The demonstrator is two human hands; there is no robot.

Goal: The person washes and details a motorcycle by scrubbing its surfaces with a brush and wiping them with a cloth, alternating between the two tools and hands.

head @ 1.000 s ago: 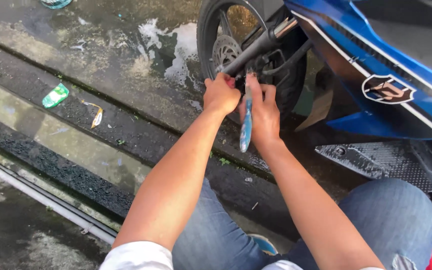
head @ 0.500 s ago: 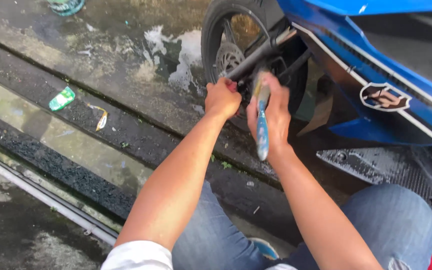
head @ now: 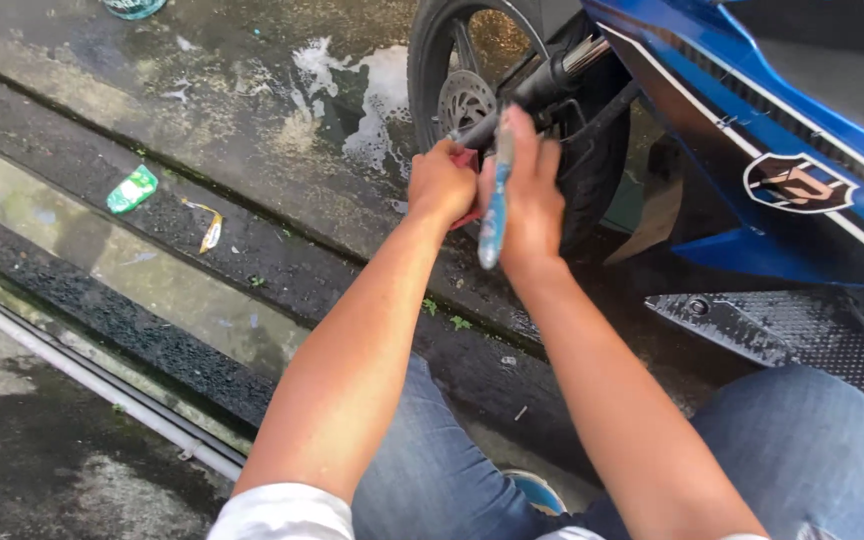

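A blue motorcycle [head: 752, 120] stands on wet pavement, its front wheel [head: 452, 70] with brake disc [head: 464, 100] and black fork leg [head: 542, 85] before me. My right hand [head: 530, 195] grips a blue-handled brush [head: 495, 215]; the handle points down toward me and the head is hidden by the fingers near the fork. My left hand [head: 442, 185] sits just left of it, closed on something red at the wheel's lower part; what it is stays unclear.
Soap foam [head: 372, 90] lies on the wet ground by the wheel. A green wrapper [head: 132, 188] and a yellowish scrap [head: 211, 232] lie at left. A metal rail [head: 82, 375] runs along the lower left. A black footboard [head: 782, 330] juts out at right above my jeans-clad knees.
My right hand has turned the brush so the handle lies across the back of the hand and shifted slightly toward the fork. My left hand stays at the wheel.
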